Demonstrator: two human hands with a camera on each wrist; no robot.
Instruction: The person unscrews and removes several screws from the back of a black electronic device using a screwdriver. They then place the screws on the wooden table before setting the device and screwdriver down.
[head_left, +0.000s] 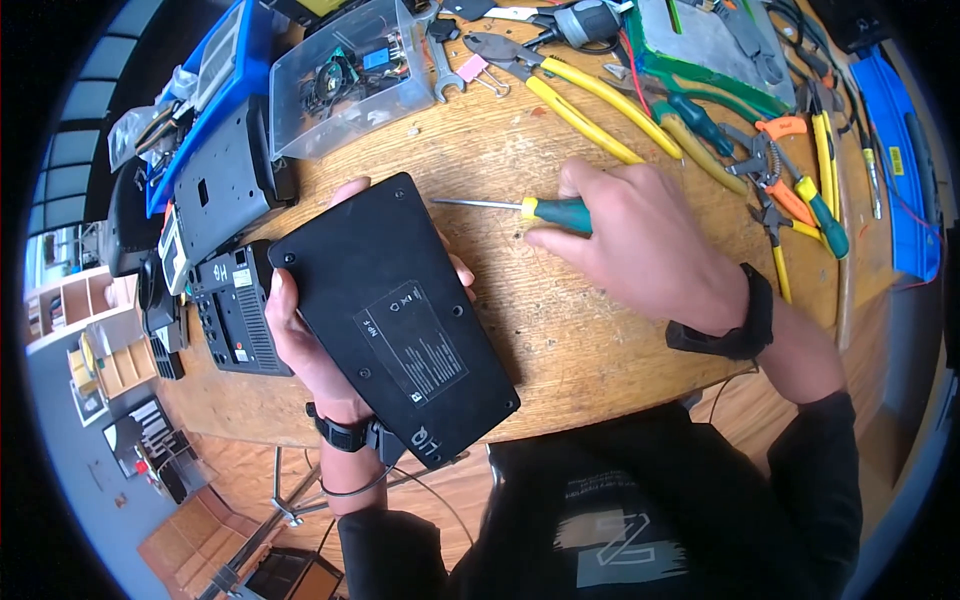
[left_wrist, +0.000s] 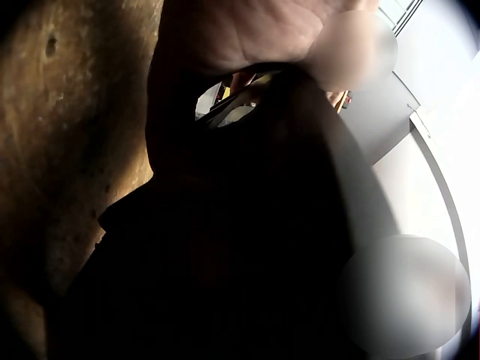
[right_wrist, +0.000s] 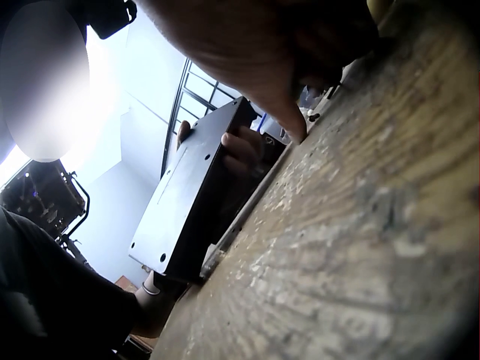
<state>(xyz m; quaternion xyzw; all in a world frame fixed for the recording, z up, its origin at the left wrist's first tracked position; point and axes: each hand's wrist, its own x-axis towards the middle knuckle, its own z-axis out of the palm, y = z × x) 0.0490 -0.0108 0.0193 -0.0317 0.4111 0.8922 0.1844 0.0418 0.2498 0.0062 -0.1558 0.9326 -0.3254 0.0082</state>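
A flat black device casing (head_left: pixel 340 270) with a printed label (head_left: pixel 412 345) and screw holes near its edges is tilted above the front of the bench. My left hand (head_left: pixel 305 345) holds it from beneath, thumb over the left edge and fingertips showing past the right edge. In the right wrist view the casing (right_wrist: pixel 180 187) stands slanted, its lower edge close over the wood. My right hand (head_left: pixel 645 235) grips a screwdriver (head_left: pixel 562 213) by its green handle. The thin shaft points left, its tip just short of the casing. Dark shadow fills most of the left wrist view.
Another black device (head_left: pixel 235 310) lies left of the casing, below a black panel (head_left: pixel 225 195). Behind are a clear plastic box (head_left: pixel 350 90) of electronics and a wrench (head_left: pixel 443 65). Yellow-handled cutters (head_left: pixel 590 105) and several pliers lie on the wooden bench (head_left: pixel 590 330) towards the right.
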